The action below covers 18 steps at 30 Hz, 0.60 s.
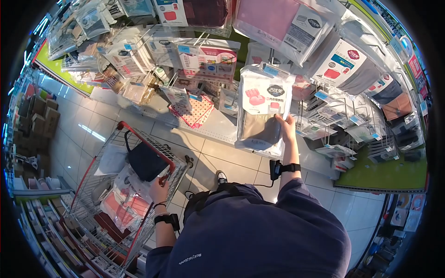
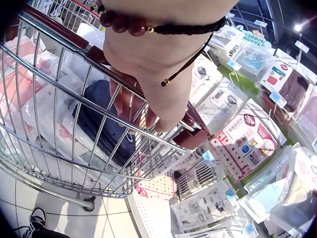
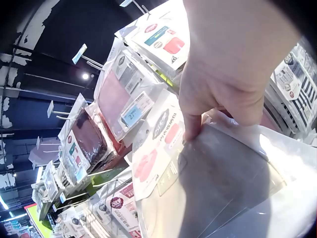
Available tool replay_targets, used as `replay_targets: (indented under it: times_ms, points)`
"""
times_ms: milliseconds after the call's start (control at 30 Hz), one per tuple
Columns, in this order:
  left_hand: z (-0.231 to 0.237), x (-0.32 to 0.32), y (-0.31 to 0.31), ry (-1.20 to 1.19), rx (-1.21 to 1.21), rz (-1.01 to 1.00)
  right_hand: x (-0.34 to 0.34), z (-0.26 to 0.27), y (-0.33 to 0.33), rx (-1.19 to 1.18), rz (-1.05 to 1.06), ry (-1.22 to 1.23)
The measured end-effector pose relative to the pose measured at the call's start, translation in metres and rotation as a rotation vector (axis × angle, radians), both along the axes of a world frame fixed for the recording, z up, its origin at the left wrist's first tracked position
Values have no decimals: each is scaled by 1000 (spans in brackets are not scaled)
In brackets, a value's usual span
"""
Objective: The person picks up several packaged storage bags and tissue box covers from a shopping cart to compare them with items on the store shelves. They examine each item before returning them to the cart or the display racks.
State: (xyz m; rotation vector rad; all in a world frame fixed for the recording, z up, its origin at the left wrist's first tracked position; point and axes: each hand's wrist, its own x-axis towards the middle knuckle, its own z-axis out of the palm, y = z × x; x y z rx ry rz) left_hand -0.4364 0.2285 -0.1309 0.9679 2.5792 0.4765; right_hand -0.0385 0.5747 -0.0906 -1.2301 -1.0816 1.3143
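Cart (image 2: 192, 136): pink packages (image 1: 125, 207) already inside; my left hand (image 1: 160, 190) gripping its rim. Right of cart: grey-brown packet (image 1: 261, 121), gripped in my right hand (image 1: 288, 127), not yet inside.

Hands number two: one left hand (image 1: 159, 191) and one right hand (image 1: 286, 124). There is one packaged underwear storage bag (image 1: 264, 99) in the right, and one shopping cart (image 2: 195, 134) under the left, with one dark bag (image 1: 147, 161) inside. Two wrist cameras (image 1: 275, 170) and two shoes (image 1: 221, 176) show. The left wrist view gives one bracelet (image 2: 193, 29) with three large dark red beads (image 2: 137, 26), one deer-print pack (image 2: 203, 208), two polka-dot packs (image 2: 158, 186) and at least six price tags (image 2: 277, 99). Other hanging packs (image 1: 343, 60) overlap too much for an exact tally.
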Motion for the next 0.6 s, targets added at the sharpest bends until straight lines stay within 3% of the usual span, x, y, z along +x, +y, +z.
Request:
replay_targets:
  times_ms: [267, 400, 433, 533, 600]
  points:
    - [3, 2, 0, 24, 9, -6, 0, -2, 5, -22, -19, -20]
    - [4, 2, 0, 36, -13, -10, -3, -23, 67, 55, -97, -50]
    - [4, 3, -2, 37, -15, -7, -5, -27, 84, 161, -144, -141]
    - [4, 1, 0, 51, -9, -25, -10, -33, 112, 190, -208, -612]
    - [6, 2, -1, 8, 15, -10, -21, -46, 111, 106, -284, -766]
